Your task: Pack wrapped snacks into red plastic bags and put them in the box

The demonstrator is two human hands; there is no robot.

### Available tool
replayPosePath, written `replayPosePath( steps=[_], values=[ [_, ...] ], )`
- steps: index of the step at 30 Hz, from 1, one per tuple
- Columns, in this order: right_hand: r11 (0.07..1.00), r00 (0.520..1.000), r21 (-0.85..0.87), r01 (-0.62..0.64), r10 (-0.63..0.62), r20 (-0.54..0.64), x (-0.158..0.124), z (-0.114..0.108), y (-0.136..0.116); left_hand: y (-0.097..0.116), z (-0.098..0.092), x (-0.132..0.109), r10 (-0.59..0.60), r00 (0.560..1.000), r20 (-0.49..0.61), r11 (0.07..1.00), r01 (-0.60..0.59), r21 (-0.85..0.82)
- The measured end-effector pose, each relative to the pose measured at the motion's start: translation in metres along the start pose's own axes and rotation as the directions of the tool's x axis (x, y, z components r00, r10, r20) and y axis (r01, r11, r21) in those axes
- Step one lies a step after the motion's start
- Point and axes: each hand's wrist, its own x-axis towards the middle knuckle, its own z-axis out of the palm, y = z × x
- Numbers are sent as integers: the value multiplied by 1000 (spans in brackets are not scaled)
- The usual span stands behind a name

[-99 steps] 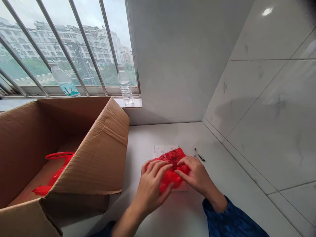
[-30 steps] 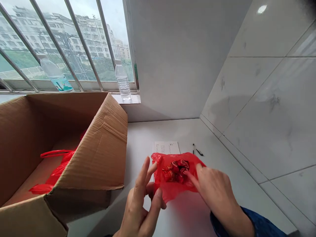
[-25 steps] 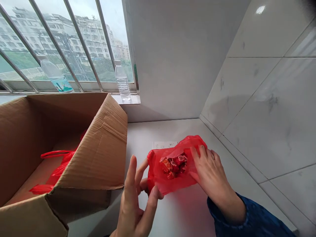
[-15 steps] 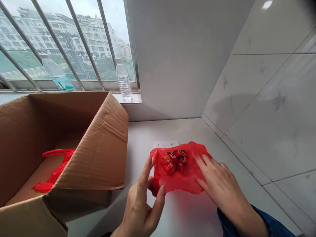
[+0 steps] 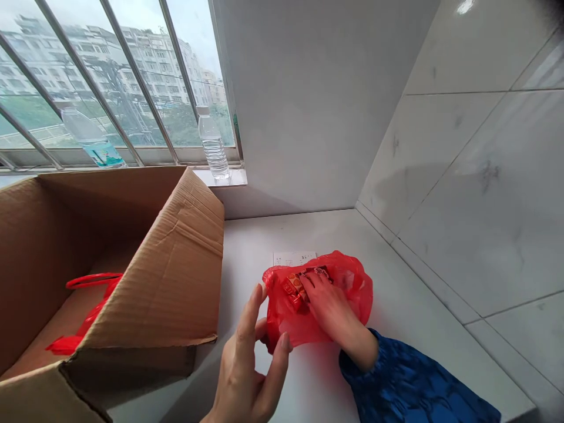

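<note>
A thin red plastic bag (image 5: pixel 352 282) lies on the white counter (image 5: pixel 409 305), with several red and orange wrapped candies (image 5: pixel 294 286) inside it. My right hand (image 5: pixel 328 302) is inside the bag's mouth, seen through the red film, fingers curled over the candies. My left hand (image 5: pixel 251 364) pinches the bag's near left edge between thumb and finger, the other fingers raised. A white printed paper (image 5: pixel 294 258) pokes out from behind the bag.
A large open cardboard box (image 5: pixel 167 276) stands at the left, with another red plastic bag (image 5: pixel 88 305) lying inside. Two water bottles (image 5: pixel 212 144) stand on the window sill behind bars. Tiled wall (image 5: pixel 476 194) rises along the right side of the counter.
My right hand has gone from resting on top of the bag to inside it, onto the candies. The left hand keeps its pinch on the bag's edge.
</note>
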Motion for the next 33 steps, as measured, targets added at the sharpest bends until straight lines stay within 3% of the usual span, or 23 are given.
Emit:
replayPosePath(
  steps=[5,10,18,20,23,27,33],
  values=[
    [990,992,137,9,8,-126,7,14,17,-4,1,2,-4,1000,1,1000,4,5],
    [963,976,256,-87,134,-170,3,11,27,-8,3,1,-22,1000,-19,1000,22,-16],
    [959,959,221,178,-119,-257,7,18,12,-11,4,0,-25,1000,-3,1000,25,-12],
    [956,950,248,159,-79,-303,7,19,13,-11,3,1,-26,1000,-2,1000,26,-14],
    [949,936,314,29,84,-343,2,14,19,-10,3,2,-30,1000,-6,999,29,-24],
    [928,882,353,-124,266,-389,-10,-2,32,-8,3,3,-38,999,-7,999,38,-15],
    [906,860,409,-110,293,-418,-22,-15,37,-6,3,9,5,1000,-1,998,-5,65]
  ],
)
